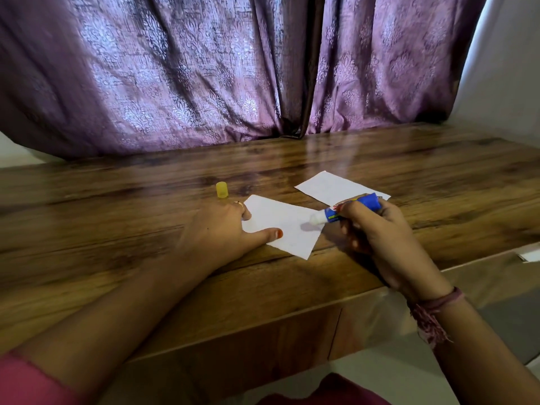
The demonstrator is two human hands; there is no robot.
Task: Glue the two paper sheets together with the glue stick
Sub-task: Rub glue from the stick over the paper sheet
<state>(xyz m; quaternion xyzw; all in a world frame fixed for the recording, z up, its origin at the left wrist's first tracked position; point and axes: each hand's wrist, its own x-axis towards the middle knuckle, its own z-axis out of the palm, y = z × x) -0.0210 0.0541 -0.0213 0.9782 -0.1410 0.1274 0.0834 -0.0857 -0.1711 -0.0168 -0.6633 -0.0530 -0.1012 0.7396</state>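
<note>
While the near paper sheet (282,223) lies flat on the wooden table (409,159), the glue stick (344,210) is held tilted over its right corner, white tip just above or touching the paper; contact cannot be confirmed. The right hand (377,229) is wrapped closed around the blue barrel. The left hand (222,226) is spread, thumb and a fingertip pressing the sheet's left edge down. This sheet sits skewed, 1 corner pointing toward the table's front edge and stopping near it. Behind and right of this sheet, apart from it, lies the 2nd paper sheet (336,187), partly covered by the glue stick's rear end. Behind and left of the near sheet, the yellow cap (221,190) stands upright just beyond the left hand's fingers. Bare tabletop extends left of the sheet and back to the purple curtain (175,68).
</note>
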